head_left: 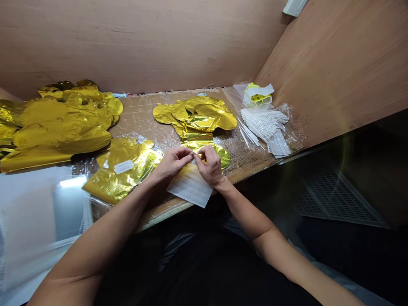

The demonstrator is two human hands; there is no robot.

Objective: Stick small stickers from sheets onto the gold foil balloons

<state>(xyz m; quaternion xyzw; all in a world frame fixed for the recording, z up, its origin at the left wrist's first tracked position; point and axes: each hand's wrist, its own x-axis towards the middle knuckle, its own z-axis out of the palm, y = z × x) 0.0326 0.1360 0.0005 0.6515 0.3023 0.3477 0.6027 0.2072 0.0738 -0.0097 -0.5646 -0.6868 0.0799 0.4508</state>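
Observation:
My left hand (174, 163) and my right hand (210, 165) meet fingertip to fingertip at the table's front. Both are closed in a pinch on something small and pale that I cannot make out. Just below the fingers, a thin white sheet with faint print (191, 189) sticks out over the table edge; its upper part is hidden by the hands. Behind them lies a gold foil balloon (199, 112), flat and loosely folded, its lower end partly covered by my hands. To the left, a folded gold foil piece in a clear bag (130, 182) bears a white label (123, 166).
A large pile of gold foil balloons (63, 123) lies at the left. White sticks (264, 121) spill from a clear bag at the right, beside a yellow-and-white wrapper (259, 94). Clear plastic bags (41, 204) fill the lower left. Wooden panels (143, 42) border the table (137, 110).

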